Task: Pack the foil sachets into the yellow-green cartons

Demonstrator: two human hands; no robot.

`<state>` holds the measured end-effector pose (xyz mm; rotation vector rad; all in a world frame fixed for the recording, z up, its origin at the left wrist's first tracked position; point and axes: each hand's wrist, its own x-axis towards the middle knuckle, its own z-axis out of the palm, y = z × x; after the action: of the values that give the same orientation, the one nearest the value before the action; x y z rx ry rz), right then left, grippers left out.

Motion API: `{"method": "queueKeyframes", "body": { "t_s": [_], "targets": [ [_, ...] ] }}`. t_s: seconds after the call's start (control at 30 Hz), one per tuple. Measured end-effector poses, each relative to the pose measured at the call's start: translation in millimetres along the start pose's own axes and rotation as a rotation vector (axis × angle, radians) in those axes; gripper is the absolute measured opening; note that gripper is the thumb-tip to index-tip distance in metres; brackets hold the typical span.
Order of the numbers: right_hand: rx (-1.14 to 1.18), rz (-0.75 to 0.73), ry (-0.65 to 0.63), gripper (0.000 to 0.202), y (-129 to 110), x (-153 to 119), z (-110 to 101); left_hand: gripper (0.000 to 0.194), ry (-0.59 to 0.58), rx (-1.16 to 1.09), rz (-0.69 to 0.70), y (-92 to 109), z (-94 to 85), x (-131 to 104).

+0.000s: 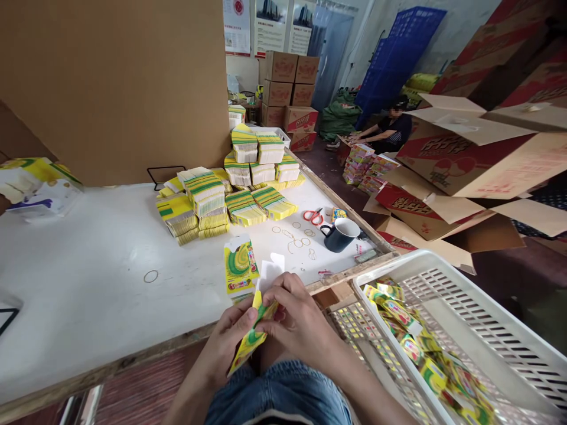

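A yellow and green carton (251, 342) with raised white flaps is held over the table's front edge, above the lap. My left hand (230, 333) is closed round its left side, thumb on the printed face. My right hand (290, 304) pinches its upper right part, just below the white flaps. Just behind the hands, a flat printed carton (239, 262) lies on the white table (106, 271). Bundled flat cartons (204, 198) are piled farther back.
Right of the hands, a white basket (469, 295) holds yellow packets (429, 360). A dark mug (340, 235), red scissors (313, 216) and rubber bands (150, 276) lie on the table. Open cardboard boxes (465, 153) and a seated person (392, 130) are beyond.
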<state>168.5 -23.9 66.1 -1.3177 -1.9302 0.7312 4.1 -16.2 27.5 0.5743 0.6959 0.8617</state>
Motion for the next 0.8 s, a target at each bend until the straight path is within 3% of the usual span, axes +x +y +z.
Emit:
{"method": "queueKeyframes", "body": {
  "t_s": [0.17,0.4,0.8],
  "targets": [
    [-0.028,0.004,0.016,0.017,1.5,-0.2,0.0,0.032,-0.003,-0.008,-0.033,4.9,5.9,-0.7],
    [-0.059,-0.045,0.006,0.016,-2.5,4.5,-5.3,0.043,0.153,-0.018,-0.082,7.5,3.8,-3.4],
    [-0.034,-0.045,-0.01,0.023,-6.2,14.8,-5.6,0.039,0.035,0.111,0.039,21.5,4.0,-1.5]
  ]
}}
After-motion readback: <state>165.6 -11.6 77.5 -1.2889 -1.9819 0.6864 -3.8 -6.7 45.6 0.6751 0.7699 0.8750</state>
